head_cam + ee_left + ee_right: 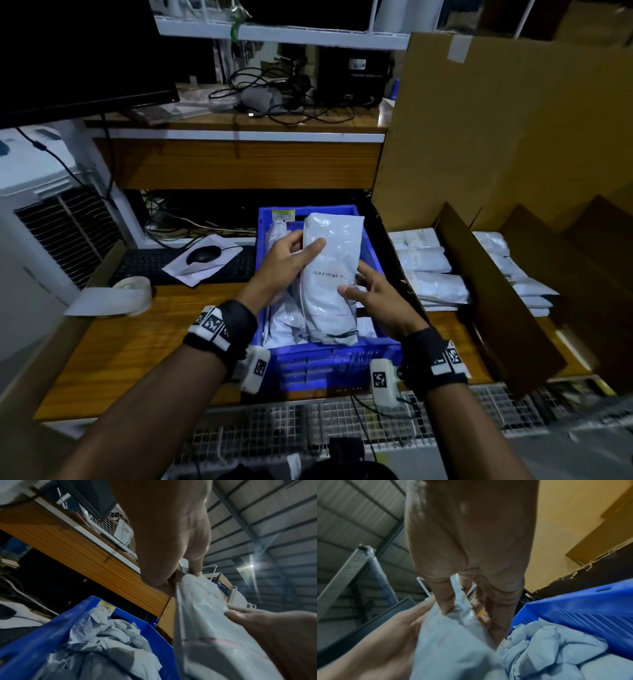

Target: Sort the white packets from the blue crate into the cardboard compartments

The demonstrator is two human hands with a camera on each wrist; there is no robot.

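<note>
Overhead head view; wrists perhaps upward-facing.

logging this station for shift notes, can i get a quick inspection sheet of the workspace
surface: wooden desk, worn.
job's things: blue crate holds white packets; one packet lifted above it; cardboard compartments hold stacked packets.
clutter: tape roll, mouse, keyboard.
grippers: left hand and right hand both grip the lifted packet.
cables: tangle on the upper shelf.
surroundings: monitor, wire rack overhead.
</note>
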